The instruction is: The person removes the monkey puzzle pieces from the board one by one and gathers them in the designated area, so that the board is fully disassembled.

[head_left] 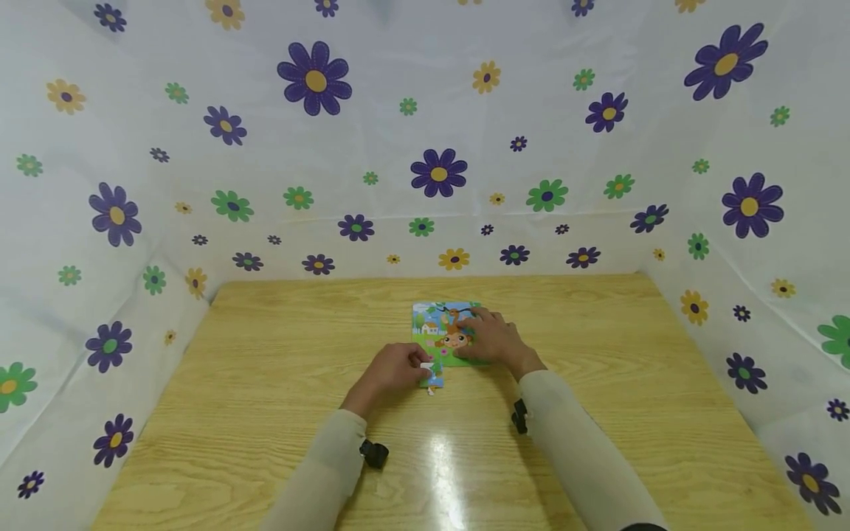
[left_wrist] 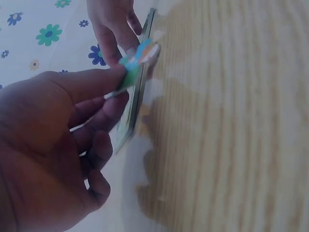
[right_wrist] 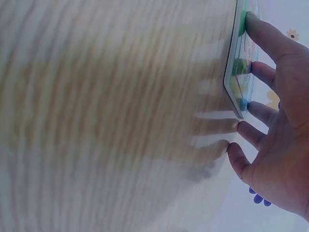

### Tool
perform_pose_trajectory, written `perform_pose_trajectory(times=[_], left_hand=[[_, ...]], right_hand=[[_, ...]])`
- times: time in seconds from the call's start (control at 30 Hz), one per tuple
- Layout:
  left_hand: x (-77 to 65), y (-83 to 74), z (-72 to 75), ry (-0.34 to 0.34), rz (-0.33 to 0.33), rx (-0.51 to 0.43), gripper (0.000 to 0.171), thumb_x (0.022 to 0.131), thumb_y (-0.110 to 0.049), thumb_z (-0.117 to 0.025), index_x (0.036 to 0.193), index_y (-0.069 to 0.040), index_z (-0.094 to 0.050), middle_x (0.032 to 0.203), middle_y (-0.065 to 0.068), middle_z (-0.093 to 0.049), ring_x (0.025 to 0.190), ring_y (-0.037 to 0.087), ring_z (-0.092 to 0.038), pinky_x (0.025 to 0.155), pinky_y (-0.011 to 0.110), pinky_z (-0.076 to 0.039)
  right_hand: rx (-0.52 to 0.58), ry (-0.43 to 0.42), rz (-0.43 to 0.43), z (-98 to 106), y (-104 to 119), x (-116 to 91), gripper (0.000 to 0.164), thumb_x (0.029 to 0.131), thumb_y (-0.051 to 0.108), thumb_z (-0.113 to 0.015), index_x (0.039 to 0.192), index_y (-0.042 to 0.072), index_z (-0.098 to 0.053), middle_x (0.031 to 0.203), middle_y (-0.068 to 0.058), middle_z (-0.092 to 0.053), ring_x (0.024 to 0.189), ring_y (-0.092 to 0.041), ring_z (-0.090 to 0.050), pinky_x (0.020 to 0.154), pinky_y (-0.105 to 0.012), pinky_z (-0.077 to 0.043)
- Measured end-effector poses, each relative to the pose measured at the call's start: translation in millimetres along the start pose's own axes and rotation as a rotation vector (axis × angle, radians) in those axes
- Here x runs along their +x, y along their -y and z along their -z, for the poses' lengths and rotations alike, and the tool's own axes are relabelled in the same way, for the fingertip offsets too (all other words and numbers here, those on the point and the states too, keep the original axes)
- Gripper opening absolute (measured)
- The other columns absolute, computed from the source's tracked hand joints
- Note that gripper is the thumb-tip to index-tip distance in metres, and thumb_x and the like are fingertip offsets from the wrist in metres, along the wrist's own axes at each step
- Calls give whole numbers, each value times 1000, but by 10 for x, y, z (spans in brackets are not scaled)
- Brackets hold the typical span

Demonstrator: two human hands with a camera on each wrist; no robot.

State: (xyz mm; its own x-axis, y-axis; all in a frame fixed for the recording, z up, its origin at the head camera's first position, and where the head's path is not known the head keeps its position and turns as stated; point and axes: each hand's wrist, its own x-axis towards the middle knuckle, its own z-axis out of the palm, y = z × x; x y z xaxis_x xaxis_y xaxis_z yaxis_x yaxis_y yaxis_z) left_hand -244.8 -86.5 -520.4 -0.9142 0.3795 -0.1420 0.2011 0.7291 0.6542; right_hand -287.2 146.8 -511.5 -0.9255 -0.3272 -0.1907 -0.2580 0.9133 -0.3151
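Note:
A jigsaw puzzle (head_left: pixel 428 330) with a monkey, a small house and greenery lies flat on the table. My left hand (head_left: pixel 393 367) pinches a puzzle piece (head_left: pixel 434 375) between thumb and forefinger, just over the puzzle's near edge. In the left wrist view the piece (left_wrist: pixel 129 72) appears green, blue and white, slightly blurred, while the other fingers curl loosely under the palm. Spread fingers of my right hand (head_left: pixel 498 339) rest on the puzzle's right part and hide some of it. The right wrist view has the thumb and two fingertips on the board (right_wrist: pixel 236 67), the other fingertips down beside its corner.
The wooden table (head_left: pixel 299 317) reaches back to a white cloth (head_left: pixel 372 140) printed with flowers, which also hangs on both sides. A small black device (head_left: pixel 375 453) is strapped at the left wrist, another (head_left: pixel 520 417) at the right.

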Motion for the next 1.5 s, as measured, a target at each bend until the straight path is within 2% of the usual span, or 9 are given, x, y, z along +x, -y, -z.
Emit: perform_pose_trajectory(times=[0.13,0.3,0.37,0.53,0.77,1.0,1.2,1.4,1.5], left_hand=[[-72,-20,-13,-16,-1,80,18,85,-31,-74,98,-20,-72,87,-6,-67,79,10,-60,75,34,-48],[-128,-34,-24,-44,13,162,17,84,-33,-75,96,-21,-74,91,-6,-70,88,15,-63,90,48,-43],[-142,-39,-27,-48,18,179,17,84,-34,-75,96,-21,-75,92,-6,-71,91,17,-64,91,52,-40],[-164,-42,-62,-64,31,206,17,84,-34,-74,97,-23,-75,93,-6,-72,93,18,-64,89,51,-40],[-182,-56,-112,-88,63,248,16,83,-34,-73,95,-24,-76,93,-6,-69,96,21,-59,85,49,-37],[-179,-61,-83,-96,58,195,15,87,-33,-71,98,-23,-73,94,-6,-68,95,18,-59,87,47,-36],[-78,-115,-3,-155,58,82,19,91,-29,-67,106,-17,-70,98,1,-62,86,18,-58,78,39,-48],[83,-137,-7,-249,75,135,21,91,-29,-66,107,-17,-68,107,4,-63,103,26,-58,82,45,-49],[160,-151,-9,-287,93,149,19,91,-30,-65,105,-18,-68,109,3,-62,105,26,-57,83,47,-48]], right_hand=[[-14,-5,5,-40,-25,-1,68,84,58,-65,143,26,-49,159,-11,-25,141,-44,-29,100,-70,-32],[-31,2,14,-38,-14,-16,65,88,55,-60,145,26,-46,160,-11,-25,142,-43,-28,100,-71,-32],[-41,6,15,-29,-2,-25,63,89,52,-58,145,25,-46,159,-11,-25,142,-44,-28,99,-71,-32],[-33,-1,13,-21,14,-39,60,88,44,-57,143,22,-46,159,-11,-27,141,-45,-30,98,-71,-32],[14,-1,-21,-43,-21,-40,75,87,50,-60,148,13,-38,159,-10,-27,142,-41,-28,103,-68,-31],[11,-14,1,-52,-48,-50,74,88,50,-62,148,12,-39,159,-12,-25,142,-42,-29,103,-68,-31],[34,-13,-6,-65,-59,-53,76,88,51,-62,149,14,-38,160,-13,-23,144,-42,-27,105,-68,-30],[39,-2,-21,-90,-75,-39,75,88,51,-63,149,15,-38,160,-10,-24,145,-39,-26,108,-66,-28],[51,-10,-27,-80,-86,-31,74,87,51,-64,147,15,-41,160,-9,-25,145,-38,-26,108,-65,-28]])
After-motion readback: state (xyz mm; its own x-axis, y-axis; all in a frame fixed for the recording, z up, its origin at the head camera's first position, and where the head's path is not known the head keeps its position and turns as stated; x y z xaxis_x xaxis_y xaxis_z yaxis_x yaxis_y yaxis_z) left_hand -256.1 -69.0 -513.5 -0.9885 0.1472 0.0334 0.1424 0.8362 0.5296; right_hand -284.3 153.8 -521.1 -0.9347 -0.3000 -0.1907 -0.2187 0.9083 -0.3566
